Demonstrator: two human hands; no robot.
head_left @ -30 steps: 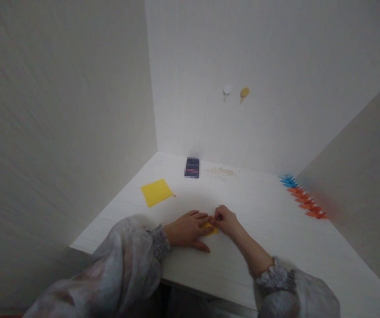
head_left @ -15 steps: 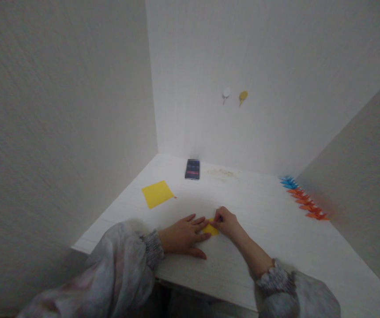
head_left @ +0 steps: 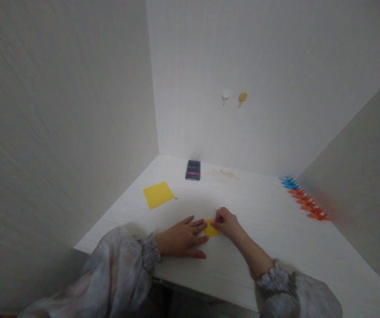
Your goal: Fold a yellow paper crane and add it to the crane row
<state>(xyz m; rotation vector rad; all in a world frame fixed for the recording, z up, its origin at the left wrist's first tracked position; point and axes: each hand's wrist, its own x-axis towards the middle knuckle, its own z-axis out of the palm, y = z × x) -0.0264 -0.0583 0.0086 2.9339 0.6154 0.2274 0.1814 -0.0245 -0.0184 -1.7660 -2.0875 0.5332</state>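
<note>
Well, white desk (head_left: 259, 207) w/ brownish smudge (head_left: 224, 174) nr pale back wall (head_left: 190, 79); small yellow paper (head_left: 212, 229) lower ctr of frame, L hand (head_left: 183, 240) spread wide at its edge, R hand (head_left: 227, 222) grip narrow, fingertips bunched on it.

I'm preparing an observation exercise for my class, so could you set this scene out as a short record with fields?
Left hand: palm down, fingers spread, fingertips at the left side of the small yellow paper
Right hand: fingers curled, fingertips at the paper's upper right; grip unclear
Surface: white table
Left of table: larger yellow sheet, lying flat
Near back wall: dark rectangular object, blurred
Along right wall: row of blue and orange folded pieces
On back wall: white hook, yellow hook
</note>
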